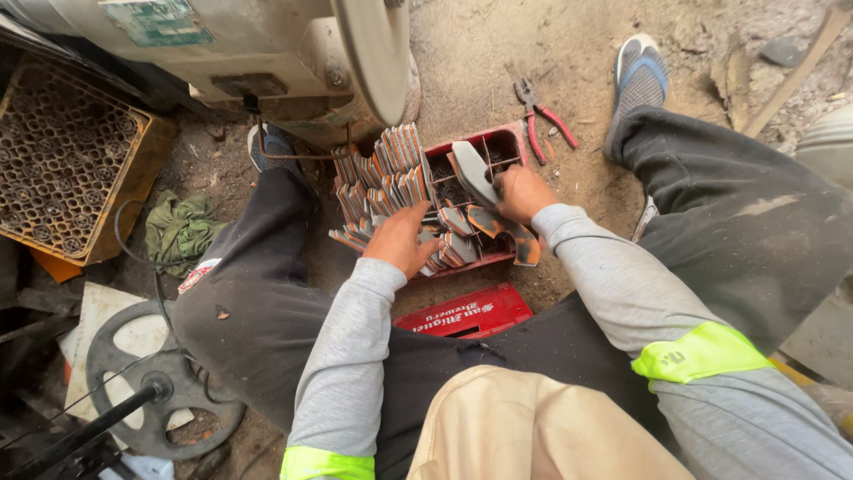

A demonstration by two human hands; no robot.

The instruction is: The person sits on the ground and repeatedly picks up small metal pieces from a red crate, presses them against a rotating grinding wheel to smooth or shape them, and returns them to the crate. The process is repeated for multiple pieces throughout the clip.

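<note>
A red plastic crate [509, 140] stands on the dirt floor between my legs, packed with several flat grey metal blanks with rusty orange edges [384, 173]. My left hand [402, 238] rests palm down on the blanks at the crate's near left side. My right hand [522, 193] is closed on one grey blank [474, 171], which sticks up and away over the crate's middle. More blanks [515, 238] lie loose under that hand.
A grinder with a large disc [375, 53] stands just beyond the crate. Red-handled pliers [540, 116] lie on the floor to the right. A yellow honeycomb crate [67, 160], a green rag [180, 229] and a metal wheel [147, 382] are at left.
</note>
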